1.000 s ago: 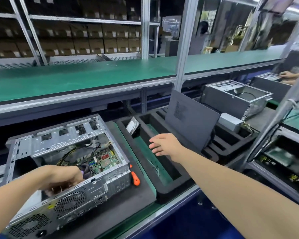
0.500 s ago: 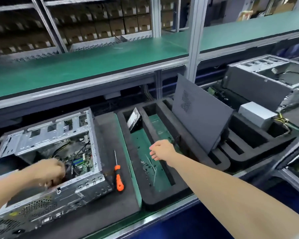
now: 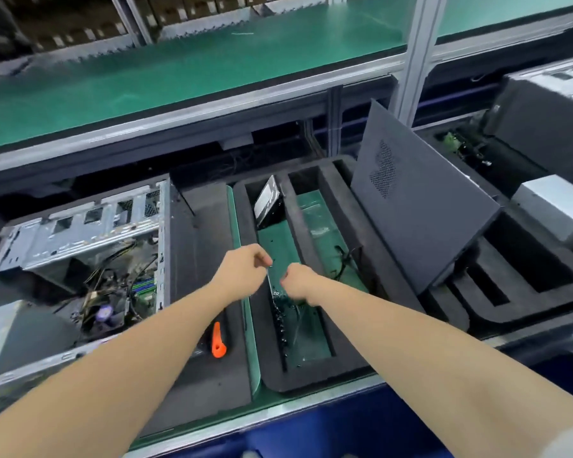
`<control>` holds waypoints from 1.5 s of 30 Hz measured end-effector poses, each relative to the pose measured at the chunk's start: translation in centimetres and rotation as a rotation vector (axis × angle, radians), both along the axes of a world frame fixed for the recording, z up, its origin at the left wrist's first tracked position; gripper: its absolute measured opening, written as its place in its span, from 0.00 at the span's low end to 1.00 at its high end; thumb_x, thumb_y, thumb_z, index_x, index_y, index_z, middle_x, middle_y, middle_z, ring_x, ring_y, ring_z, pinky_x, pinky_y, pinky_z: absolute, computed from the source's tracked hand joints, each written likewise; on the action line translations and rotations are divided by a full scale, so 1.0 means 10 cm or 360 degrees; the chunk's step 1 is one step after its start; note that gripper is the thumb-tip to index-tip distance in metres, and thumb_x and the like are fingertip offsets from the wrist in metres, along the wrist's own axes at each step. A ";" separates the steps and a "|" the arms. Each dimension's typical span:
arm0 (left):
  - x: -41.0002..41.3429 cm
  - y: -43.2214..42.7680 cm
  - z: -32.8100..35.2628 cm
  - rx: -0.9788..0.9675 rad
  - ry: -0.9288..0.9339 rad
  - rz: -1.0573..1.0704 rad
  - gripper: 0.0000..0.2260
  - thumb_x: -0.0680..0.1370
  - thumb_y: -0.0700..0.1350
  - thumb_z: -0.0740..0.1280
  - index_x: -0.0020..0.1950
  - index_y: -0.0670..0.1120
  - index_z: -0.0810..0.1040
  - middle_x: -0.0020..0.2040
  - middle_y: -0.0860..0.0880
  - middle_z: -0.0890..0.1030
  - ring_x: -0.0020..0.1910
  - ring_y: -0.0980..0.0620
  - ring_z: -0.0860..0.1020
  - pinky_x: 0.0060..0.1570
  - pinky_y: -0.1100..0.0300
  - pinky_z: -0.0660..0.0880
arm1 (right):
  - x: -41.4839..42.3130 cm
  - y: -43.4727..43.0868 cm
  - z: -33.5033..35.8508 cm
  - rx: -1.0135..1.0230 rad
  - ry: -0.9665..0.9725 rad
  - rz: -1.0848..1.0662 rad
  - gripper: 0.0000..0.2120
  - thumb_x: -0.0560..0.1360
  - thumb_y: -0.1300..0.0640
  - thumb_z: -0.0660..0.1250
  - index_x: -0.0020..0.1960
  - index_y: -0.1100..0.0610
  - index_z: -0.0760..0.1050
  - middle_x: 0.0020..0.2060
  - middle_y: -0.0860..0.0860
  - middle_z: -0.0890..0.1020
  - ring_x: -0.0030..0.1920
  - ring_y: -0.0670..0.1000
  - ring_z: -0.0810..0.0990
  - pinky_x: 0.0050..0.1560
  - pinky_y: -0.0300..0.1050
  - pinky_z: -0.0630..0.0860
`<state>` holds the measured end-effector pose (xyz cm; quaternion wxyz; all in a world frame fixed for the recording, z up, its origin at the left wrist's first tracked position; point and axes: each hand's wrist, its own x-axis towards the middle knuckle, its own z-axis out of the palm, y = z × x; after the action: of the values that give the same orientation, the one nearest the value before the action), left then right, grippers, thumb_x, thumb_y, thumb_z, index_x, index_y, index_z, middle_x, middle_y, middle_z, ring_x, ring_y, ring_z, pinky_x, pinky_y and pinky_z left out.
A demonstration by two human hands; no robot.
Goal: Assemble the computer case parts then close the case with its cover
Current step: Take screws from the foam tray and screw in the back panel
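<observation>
Both left hand (image 3: 244, 274) and right hand (image 3: 300, 283) curl above tray (image 3: 272, 375), grip contents blurred.

- The shaft of the screwdriver (image 3: 218, 342) is hidden under the left arm (image 3: 146, 345).
- The computer case (image 3: 80, 226) is cut off at the left.
- The small bits (image 3: 280, 312) in the tray (image 3: 275, 375) are blurry.

The foam tray (image 3: 311, 380) is black, with green showing in its wells. Left of it, the computer case (image 3: 80, 226) is bare silver-grey and the screwdriver handle (image 3: 218, 342) bright orange. On the tray's right side, the cover (image 3: 420, 209) is dark grey with a dotted vent patch.
</observation>
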<state>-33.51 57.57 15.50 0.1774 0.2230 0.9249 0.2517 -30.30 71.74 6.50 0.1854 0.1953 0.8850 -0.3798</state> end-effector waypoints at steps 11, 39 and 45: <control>-0.13 0.19 -0.81 0.0181 -0.0029 0.0306 0.17 0.75 0.32 0.60 0.52 0.51 0.80 0.55 0.51 0.80 0.56 0.50 0.78 0.58 0.51 0.78 | -0.06 -0.29 -0.59 0.0537 -0.0109 0.0104 0.12 0.79 0.69 0.64 0.61 0.62 0.75 0.62 0.60 0.75 0.62 0.62 0.78 0.57 0.51 0.76; -0.43 -0.06 -0.22 0.0529 -0.0521 0.0689 0.09 0.79 0.35 0.66 0.50 0.46 0.85 0.43 0.44 0.85 0.37 0.48 0.81 0.44 0.54 0.82 | 0.04 -0.07 0.11 -0.0343 0.0317 -0.0542 0.11 0.85 0.59 0.58 0.55 0.64 0.77 0.56 0.62 0.82 0.57 0.63 0.83 0.61 0.59 0.80; -0.29 -0.17 -0.35 0.0349 -0.0428 0.0658 0.13 0.76 0.37 0.65 0.47 0.52 0.85 0.47 0.48 0.85 0.45 0.46 0.83 0.53 0.51 0.83 | -0.13 -0.11 -0.08 -0.0337 0.0205 -0.0617 0.13 0.85 0.61 0.59 0.61 0.66 0.79 0.59 0.63 0.83 0.59 0.63 0.83 0.62 0.57 0.80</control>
<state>-36.42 55.89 11.98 0.2184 0.0119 0.8862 0.4085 -31.60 70.59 5.75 0.0715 0.3165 0.7962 -0.5106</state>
